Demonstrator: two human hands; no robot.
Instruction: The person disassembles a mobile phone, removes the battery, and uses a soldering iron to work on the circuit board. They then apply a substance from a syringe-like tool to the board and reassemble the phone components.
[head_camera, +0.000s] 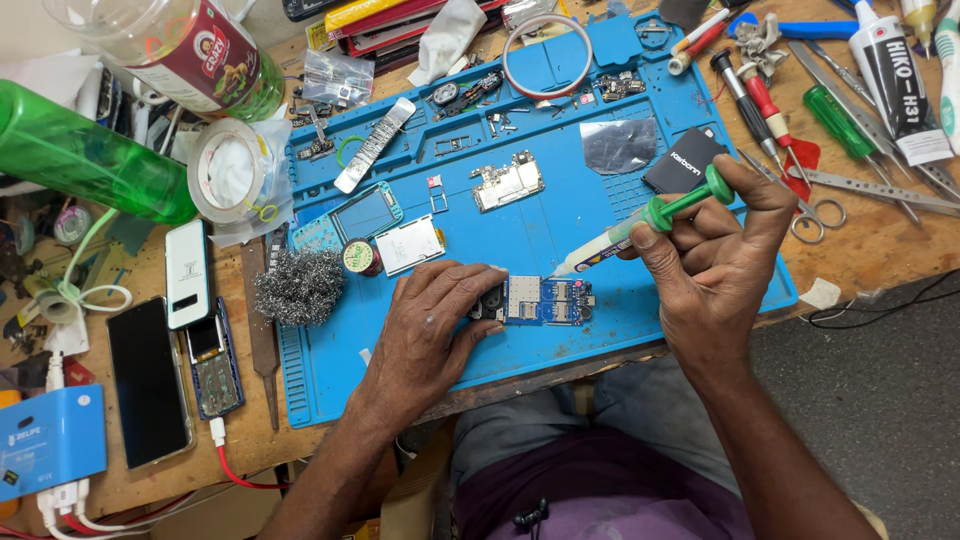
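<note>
A small blue circuit board (545, 300) lies near the front of a blue work mat (520, 230). My left hand (425, 325) rests on the mat, its fingertips pinning the board's left end. My right hand (715, 260) grips a syringe (640, 222) with a green plunger, thumb on the plunger top. The syringe tip points down-left and hovers just above the board's upper right part. A second bare board (508, 181) sits farther back on the mat.
On the mat lie a steel wool pad (299, 286), a small screen (408, 244), a phone frame (366, 213) and a black battery (683, 160). Screwdrivers (760, 100), tweezers and scissors (815, 212) lie right. Phones (148, 380), tape roll (228, 172) and green bottle (85, 150) crowd the left.
</note>
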